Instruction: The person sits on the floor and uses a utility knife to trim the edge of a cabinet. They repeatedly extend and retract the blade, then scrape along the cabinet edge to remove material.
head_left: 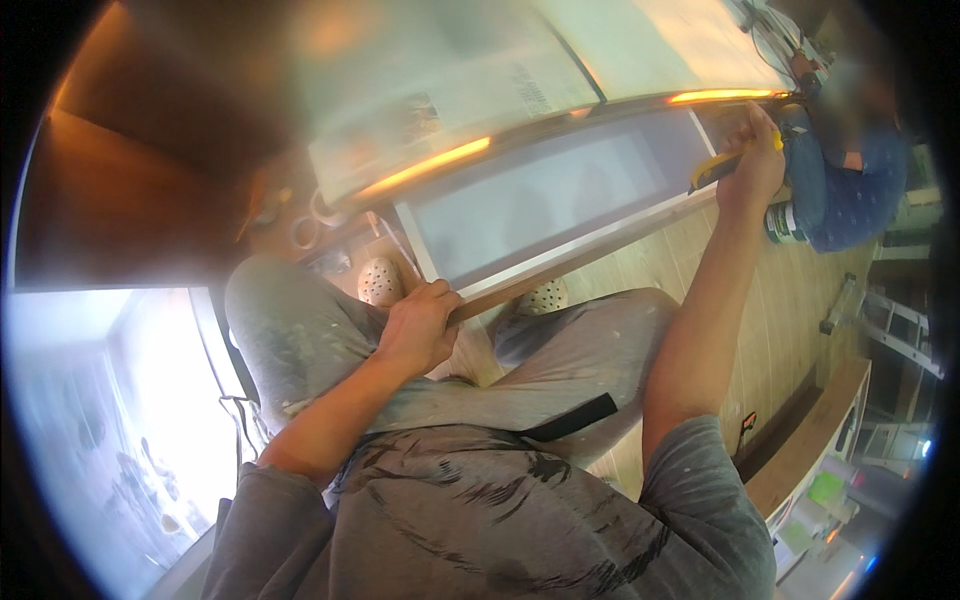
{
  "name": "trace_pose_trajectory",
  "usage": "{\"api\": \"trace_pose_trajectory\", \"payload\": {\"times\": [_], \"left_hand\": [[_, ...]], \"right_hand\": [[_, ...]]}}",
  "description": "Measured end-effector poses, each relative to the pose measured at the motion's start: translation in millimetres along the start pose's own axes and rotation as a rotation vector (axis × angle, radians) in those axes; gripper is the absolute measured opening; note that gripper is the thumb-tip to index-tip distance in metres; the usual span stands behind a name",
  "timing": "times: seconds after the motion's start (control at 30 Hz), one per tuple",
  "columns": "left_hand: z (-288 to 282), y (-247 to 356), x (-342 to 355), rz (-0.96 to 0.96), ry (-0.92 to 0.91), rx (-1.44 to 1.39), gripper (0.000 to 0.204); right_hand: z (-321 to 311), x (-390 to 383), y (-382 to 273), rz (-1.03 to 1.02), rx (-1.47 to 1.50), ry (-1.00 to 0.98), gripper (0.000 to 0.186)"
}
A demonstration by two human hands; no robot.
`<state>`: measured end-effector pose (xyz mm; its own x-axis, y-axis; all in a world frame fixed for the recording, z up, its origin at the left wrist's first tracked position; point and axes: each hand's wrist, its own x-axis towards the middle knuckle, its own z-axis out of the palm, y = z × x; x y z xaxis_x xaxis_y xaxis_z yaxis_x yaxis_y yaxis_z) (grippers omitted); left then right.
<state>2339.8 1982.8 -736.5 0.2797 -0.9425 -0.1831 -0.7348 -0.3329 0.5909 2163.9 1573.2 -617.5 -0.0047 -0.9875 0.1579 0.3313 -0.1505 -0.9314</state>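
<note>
So, my left hand (418, 328) is on the near left corner of a pulled-out drawer (590, 262), fingers together over the edge; can't tell if the thumb's pinching. My right hand (755, 165) is up at the drawer's right end, fingers wrapped around a yellow-and-black tool (712, 170). Drawer's right in front of my knees, just below a pale sheet (450, 60) with blocks of print, too blurry to read. Off to the right there's a bucket (786, 222) with a label, tiny lettering, beside another person (850, 190) in blue.
</note>
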Motion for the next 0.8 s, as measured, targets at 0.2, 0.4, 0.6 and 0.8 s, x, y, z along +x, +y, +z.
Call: {"api": "trace_pose_trajectory", "payload": {"times": [0.2,0.4,0.6,0.8], "left_hand": [[-1.4,-3.4,-9.3,-0.030,-0.052,0.047,0.043],[6.0,-4.7,-10.4,0.039,0.001,0.052,0.027],[12.8,-6.6,-15.4,0.027,0.139,0.042,0.023],[12.4,-11.7,-18.8,0.074,0.145,0.028,0.027]], "right_hand": [[-10.7,12.0,12.5,0.001,-0.029,-0.086,0.013],[-19.4,22.9,16.9,0.060,-0.036,-0.104,0.014],[-10.1,12.1,23.6,0.040,-0.107,-0.079,0.021],[-5.1,9.7,22.7,0.045,-0.100,-0.078,0.018]]}}
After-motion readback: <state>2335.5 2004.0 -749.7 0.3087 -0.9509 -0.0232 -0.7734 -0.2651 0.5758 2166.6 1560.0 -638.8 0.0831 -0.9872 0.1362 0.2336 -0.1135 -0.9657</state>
